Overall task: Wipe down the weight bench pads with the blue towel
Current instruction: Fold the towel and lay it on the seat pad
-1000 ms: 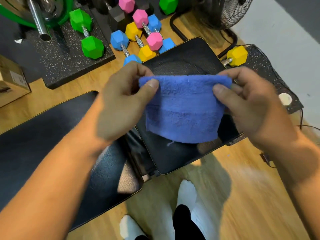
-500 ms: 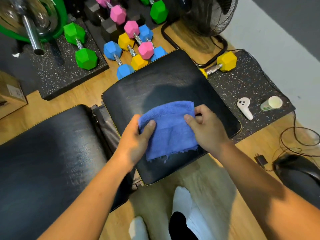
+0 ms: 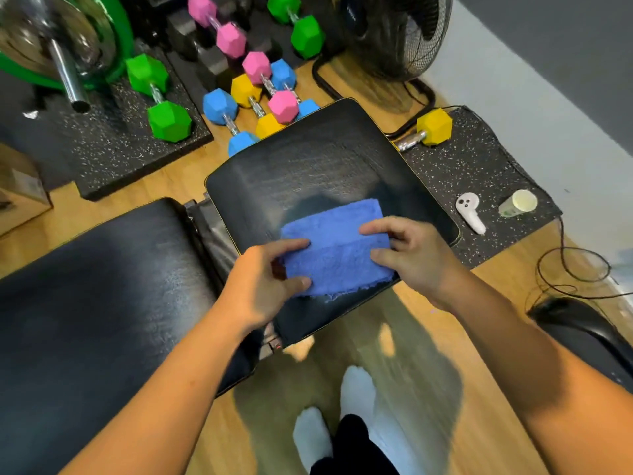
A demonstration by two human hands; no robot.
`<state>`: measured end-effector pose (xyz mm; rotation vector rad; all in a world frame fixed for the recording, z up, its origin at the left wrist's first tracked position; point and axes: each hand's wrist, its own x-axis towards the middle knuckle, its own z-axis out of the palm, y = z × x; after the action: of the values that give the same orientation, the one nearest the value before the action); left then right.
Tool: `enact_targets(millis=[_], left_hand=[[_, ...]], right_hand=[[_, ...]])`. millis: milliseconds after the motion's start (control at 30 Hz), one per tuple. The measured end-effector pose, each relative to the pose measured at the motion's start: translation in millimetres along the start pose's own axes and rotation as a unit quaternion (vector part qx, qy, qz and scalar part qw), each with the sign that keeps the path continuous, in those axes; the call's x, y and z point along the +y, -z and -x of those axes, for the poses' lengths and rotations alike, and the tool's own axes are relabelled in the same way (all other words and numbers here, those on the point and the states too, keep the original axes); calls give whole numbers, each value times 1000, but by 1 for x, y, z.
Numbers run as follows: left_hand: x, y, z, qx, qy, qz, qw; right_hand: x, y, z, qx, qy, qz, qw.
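Left grip [image 3: 263, 279]: pinching blue towel's [image 3: 337, 248] left edge
Right grip [image 3: 411, 255]: pinching its right edge
Bench pad [image 3: 308, 166]: carrying it
Cup [image 3: 519, 202]: standing far right, contents unclear

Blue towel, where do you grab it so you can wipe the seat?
By its two short ends, coming in from the left and right. The blue towel lies folded flat on the seat pad, wider than it is deep, so the left hand and right hand pinching each end probably keep it spread.

Back pad [image 3: 102, 303] cut off at left edge, fan [image 3: 394, 36] cropped at top, socks [image 3: 356, 389] and floor [image 3: 455, 354] blurred
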<state>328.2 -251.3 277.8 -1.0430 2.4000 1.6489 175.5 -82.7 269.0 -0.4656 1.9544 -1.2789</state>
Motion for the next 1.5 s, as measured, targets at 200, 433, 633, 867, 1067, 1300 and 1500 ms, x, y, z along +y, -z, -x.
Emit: enact_targets(millis=[200, 433, 633, 867, 1067, 1300, 1500], left_hand=[[33, -10, -5, 87, -119, -142, 979], [98, -90, -27, -5, -137, 19, 990], [129, -241, -74, 29, -68, -60, 995], [93, -349, -161, 7, 47, -135, 990], [23, -406, -226, 3, 100, -142, 985], [-62, -456, -274, -9, 174, -140, 975], [-111, -483, -311, 0, 199, -249, 948]], right_hand=[[1, 30, 6, 51, 85, 194, 976], [23, 120, 23, 124, 10, -78, 989], [104, 215, 26, 245, -63, -47, 966], [201, 285, -28, 155, -147, 35, 976], [301, 288, -83, 120, -198, 64, 971], [399, 272, -123, 79, -215, 131, 965], [457, 248, -162, 86, -204, 146, 964]])
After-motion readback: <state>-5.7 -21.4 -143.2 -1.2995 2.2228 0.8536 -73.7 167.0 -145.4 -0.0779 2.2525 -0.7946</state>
